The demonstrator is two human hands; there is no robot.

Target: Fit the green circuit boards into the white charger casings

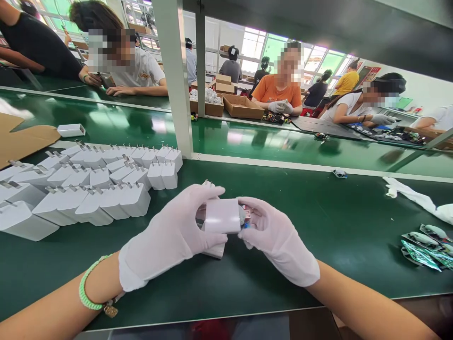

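Note:
Both my hands wear white gloves and meet over the green table (318,226). My left hand (173,231) is closed around a white charger housing (222,216), with another white piece (214,251) showing under its fingers. My right hand (276,238) pinches the small circuit part (246,218) that sticks out of the housing's open right end. A green bead bracelet (87,288) is on my left wrist.
Several rows of white plug chargers (88,189) lie at the left. One charger (71,130) and cardboard (21,137) sit farther back. White cloth (417,198) and green foil bags (424,248) lie at the right. A white post (175,80) stands ahead. Other people work across the belt.

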